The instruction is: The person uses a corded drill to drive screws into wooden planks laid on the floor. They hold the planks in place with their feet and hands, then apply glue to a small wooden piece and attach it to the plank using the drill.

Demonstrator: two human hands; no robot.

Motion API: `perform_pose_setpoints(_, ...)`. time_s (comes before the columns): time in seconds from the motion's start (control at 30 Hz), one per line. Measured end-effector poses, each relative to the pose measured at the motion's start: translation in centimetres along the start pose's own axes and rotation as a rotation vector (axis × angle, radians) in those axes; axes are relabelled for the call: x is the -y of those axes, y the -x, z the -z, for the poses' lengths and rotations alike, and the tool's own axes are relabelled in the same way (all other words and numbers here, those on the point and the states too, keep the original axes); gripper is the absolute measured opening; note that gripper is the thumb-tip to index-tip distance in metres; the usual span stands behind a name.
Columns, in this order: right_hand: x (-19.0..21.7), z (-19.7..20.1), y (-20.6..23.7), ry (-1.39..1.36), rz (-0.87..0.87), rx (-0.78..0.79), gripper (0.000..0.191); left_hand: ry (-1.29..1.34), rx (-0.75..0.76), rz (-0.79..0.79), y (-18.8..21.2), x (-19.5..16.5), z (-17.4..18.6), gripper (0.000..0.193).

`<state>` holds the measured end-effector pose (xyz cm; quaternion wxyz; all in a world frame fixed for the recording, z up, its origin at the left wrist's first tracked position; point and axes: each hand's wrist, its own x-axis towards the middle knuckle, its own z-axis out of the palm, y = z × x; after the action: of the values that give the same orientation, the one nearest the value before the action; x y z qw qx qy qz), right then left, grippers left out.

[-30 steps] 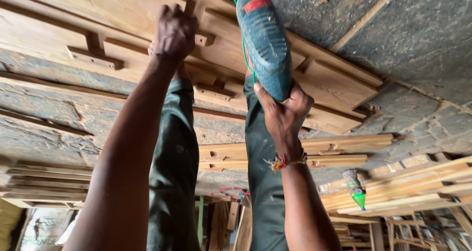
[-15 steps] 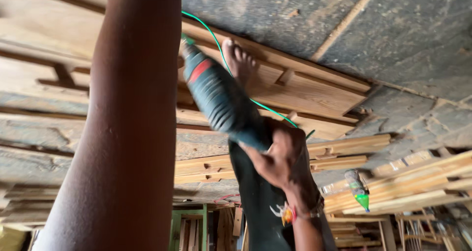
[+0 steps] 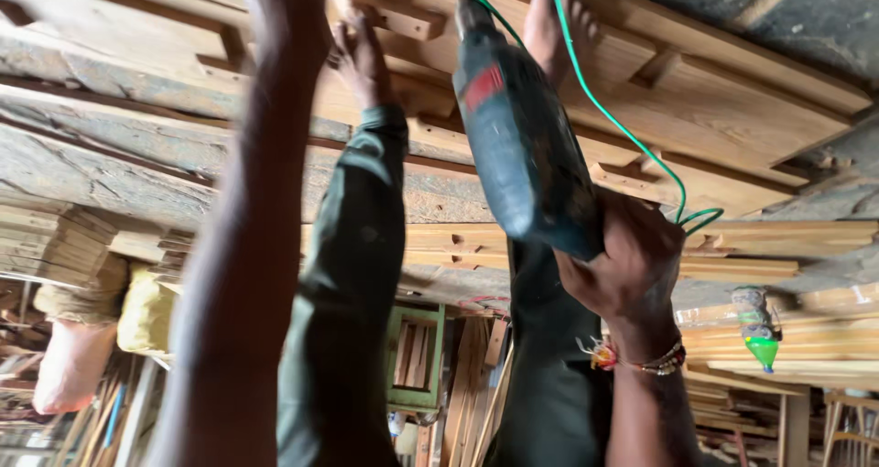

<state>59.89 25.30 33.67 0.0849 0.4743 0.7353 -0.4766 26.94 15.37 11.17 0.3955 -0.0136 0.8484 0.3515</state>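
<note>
The right hand [image 3: 632, 266] is wrapped tight around the rear of a blue-green power drill [image 3: 522, 137], its green cord [image 3: 623, 128] looping past. The drill points at the wooden frame [image 3: 696, 110]. The left arm [image 3: 256, 220] reaches out of view; I cannot tell its hand's grip.

Both arms are bare, with no sleeves. The right hand [image 3: 632, 261] has a beaded, multicoloured bracelet [image 3: 632, 357] at its wrist. Dark green trousers [image 3: 348, 320] cover the legs; the feet are bare.
</note>
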Motion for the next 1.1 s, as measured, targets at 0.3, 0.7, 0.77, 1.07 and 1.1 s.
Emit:
perform_pose_setpoints(0.3,0.7,-1.3,2.5,0.08,0.24,0.148,0.032,0.734,0.385,0.675,6.9,6.3,3.7,0.022)
perform_pose_setpoints(0.7,2.0,-2.0,2.4,0.212,0.269,0.258,0.025,0.61,0.522,0.713,9.2,9.4,2.5,0.018)
perform_pose_setpoints(0.77,2.3,-2.4,2.6,0.203,0.253,0.25,0.027,0.658,0.51,0.691,9.3,9.6,2.3,0.02)
perform_pose_setpoints(1.07,3.3,-3.5,3.1,0.198,0.245,0.225,0.028,0.727,0.415,0.658,9.3,10.6,2.3,0.026)
perform_pose_setpoints(1.1,3.3,-3.6,3.2,0.204,0.245,0.227,0.029,0.737,0.418,0.678,9.2,10.8,2.3,0.026)
